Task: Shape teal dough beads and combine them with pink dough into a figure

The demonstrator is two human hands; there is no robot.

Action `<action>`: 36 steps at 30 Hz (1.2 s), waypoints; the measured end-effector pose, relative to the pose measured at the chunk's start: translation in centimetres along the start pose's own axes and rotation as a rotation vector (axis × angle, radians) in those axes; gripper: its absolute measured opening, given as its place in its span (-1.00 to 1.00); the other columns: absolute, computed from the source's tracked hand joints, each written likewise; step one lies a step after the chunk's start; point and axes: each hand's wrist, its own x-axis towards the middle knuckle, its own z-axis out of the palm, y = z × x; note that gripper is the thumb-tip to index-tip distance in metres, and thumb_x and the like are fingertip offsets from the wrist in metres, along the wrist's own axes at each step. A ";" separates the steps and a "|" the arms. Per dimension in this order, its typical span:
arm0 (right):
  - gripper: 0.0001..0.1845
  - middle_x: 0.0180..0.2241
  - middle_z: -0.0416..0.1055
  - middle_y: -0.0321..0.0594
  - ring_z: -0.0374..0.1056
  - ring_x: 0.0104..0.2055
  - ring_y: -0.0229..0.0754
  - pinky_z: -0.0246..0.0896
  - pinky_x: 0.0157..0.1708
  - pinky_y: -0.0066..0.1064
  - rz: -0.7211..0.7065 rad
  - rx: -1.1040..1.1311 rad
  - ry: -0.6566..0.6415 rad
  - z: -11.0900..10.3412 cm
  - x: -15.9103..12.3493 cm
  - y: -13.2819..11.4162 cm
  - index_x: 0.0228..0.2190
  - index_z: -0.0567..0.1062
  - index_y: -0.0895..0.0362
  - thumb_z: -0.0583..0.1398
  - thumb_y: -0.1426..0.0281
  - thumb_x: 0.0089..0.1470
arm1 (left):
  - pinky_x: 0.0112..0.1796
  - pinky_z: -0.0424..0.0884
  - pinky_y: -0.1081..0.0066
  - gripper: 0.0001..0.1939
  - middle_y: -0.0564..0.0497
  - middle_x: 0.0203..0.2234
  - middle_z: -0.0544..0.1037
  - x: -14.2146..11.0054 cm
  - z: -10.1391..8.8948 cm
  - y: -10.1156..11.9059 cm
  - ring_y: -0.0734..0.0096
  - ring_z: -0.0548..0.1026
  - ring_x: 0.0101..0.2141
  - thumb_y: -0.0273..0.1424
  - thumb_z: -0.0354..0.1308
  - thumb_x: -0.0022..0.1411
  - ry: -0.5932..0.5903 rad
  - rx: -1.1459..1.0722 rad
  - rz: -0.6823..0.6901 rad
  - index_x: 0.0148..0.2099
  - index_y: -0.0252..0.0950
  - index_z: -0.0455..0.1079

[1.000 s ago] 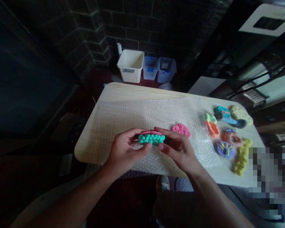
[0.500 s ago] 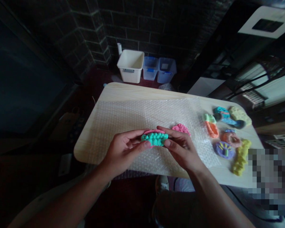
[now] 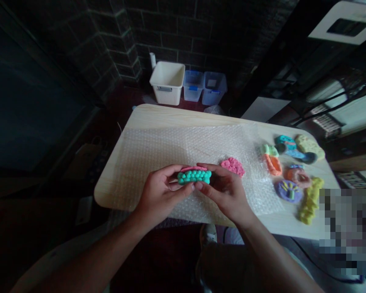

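Both hands hold one lump of modelling clay (image 3: 194, 176) just above the bubble wrap (image 3: 158, 150). The lump is teal and knobbly on the side facing me, with a pink layer along its top. My left hand (image 3: 160, 195) grips its left end, thumb below and fingers behind. My right hand (image 3: 227, 191) pinches its right end, and the two thumbs nearly meet under the lump. A pink bumpy clay piece (image 3: 232, 166) lies on the wrap just right of my right hand.
The light wooden table (image 3: 171, 115) carries several coloured clay shapes at the right: orange and green (image 3: 271, 159), teal and blue (image 3: 289, 147), yellow-green (image 3: 309, 146), purple (image 3: 288, 191), a yellow strip (image 3: 310, 200). A white bin (image 3: 167, 82) and two clear boxes (image 3: 205, 87) stand on the floor beyond.
The clay lump was tipped up and shifted slightly right half a second ago, then came back left and flatter. My thumbs have drawn closer together beneath it.
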 end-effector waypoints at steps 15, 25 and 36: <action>-0.58 -0.10 0.72 -0.18 0.63 -0.08 -0.11 0.61 -0.02 -0.21 0.035 0.013 -0.012 -1.1 0.1 -0.5 0.01 0.69 -0.02 0.52 0.34 0.10 | 0.04 0.66 0.21 -0.56 -0.17 0.04 0.74 0.0 -0.6 0.3 0.08 0.73 -0.02 -0.33 0.53 0.20 -0.048 0.052 -0.009 0.11 -0.28 0.64; -0.62 -0.01 0.70 -0.15 0.62 0.00 -0.09 0.58 0.03 -0.23 -0.014 -0.103 -0.093 -1.0 -0.2 -0.9 0.06 0.67 -0.02 0.46 0.35 0.21 | 0.04 0.68 0.25 -0.60 -0.16 0.03 0.74 -0.2 -0.7 0.6 0.11 0.73 0.01 -0.37 0.52 0.22 -0.073 0.036 0.007 0.09 -0.29 0.64; -0.63 -0.01 0.71 -0.14 0.64 -0.02 -0.08 0.61 0.01 -0.21 -0.016 -0.118 -0.090 -1.2 -0.4 -0.5 0.05 0.68 -0.03 0.45 0.35 0.21 | 0.10 0.65 0.30 -0.60 -0.09 0.06 0.73 -0.3 -0.9 0.3 0.18 0.71 0.05 -0.40 0.51 0.25 -0.083 0.005 0.001 0.13 -0.23 0.65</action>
